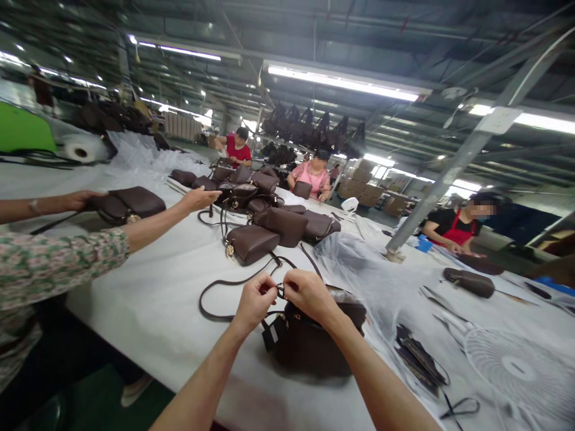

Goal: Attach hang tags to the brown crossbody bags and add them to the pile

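A dark brown handbag (309, 353) stands on the white table in front of me, with a dark tag (275, 333) at its left side. Above its left top corner, my left hand (257, 299) and my right hand (308, 293) pinch close together. Between their fingertips is part of the bag's thin shoulder strap (218, 282), which loops out over the table to the left. Both hands have their fingers closed on it. The exact fitting between the fingers is too small to make out.
Beyond the handbag lies a pile of brown bags (281, 224). At left, a co-worker's floral sleeve (67, 257) reaches over the table beside another bag (135, 203). Clear plastic sheeting (359, 269), dark strips (417, 359) and a white fan (516, 365) are on the right.
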A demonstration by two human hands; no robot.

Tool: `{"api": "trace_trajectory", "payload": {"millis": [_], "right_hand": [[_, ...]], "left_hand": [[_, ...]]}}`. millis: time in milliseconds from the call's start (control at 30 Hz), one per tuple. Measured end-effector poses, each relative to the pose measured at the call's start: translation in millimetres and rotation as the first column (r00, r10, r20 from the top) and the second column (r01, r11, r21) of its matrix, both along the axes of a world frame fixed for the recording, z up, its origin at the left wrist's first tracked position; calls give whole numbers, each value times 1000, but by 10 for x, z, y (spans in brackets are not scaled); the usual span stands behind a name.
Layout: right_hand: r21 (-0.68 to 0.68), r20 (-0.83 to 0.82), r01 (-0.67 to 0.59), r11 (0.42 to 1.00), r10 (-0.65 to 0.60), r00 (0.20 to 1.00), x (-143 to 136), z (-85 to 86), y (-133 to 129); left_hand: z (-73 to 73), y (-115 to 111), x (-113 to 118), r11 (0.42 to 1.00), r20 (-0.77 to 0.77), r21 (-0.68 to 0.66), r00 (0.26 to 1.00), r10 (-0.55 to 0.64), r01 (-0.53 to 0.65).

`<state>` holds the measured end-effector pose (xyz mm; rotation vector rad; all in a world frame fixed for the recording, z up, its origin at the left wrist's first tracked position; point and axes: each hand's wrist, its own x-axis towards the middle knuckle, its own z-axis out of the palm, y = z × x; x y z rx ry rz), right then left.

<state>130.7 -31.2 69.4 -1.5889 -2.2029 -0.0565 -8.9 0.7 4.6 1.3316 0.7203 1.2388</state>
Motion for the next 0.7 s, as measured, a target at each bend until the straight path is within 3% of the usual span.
{"api": "trace_trajectory", "payload": {"millis": [167,367,433,567,700], "right_hand": [[49,83,1,999,-5,997,-11,-11,26],[206,271,0,979,-57,961,-23,-105,-236],[176,384,-120,977,44,922,-40,-180,-408],[-63,535,-360,931,336,775,-80,-346,-647],[-98,526,-368,924,362,770,-37,-439,-644]], "left_hand": [[-9,29,-24,985,224,-68,964,-140,159],[-50,25,-8,897,526,-232,824,-210,376],[-63,19,-15,878,559,-245,800,-218,411],[-78,15,-30,844,602,-280,769,-217,458],[-92,16,-42,808,656,-277,717,-236,520]]}}
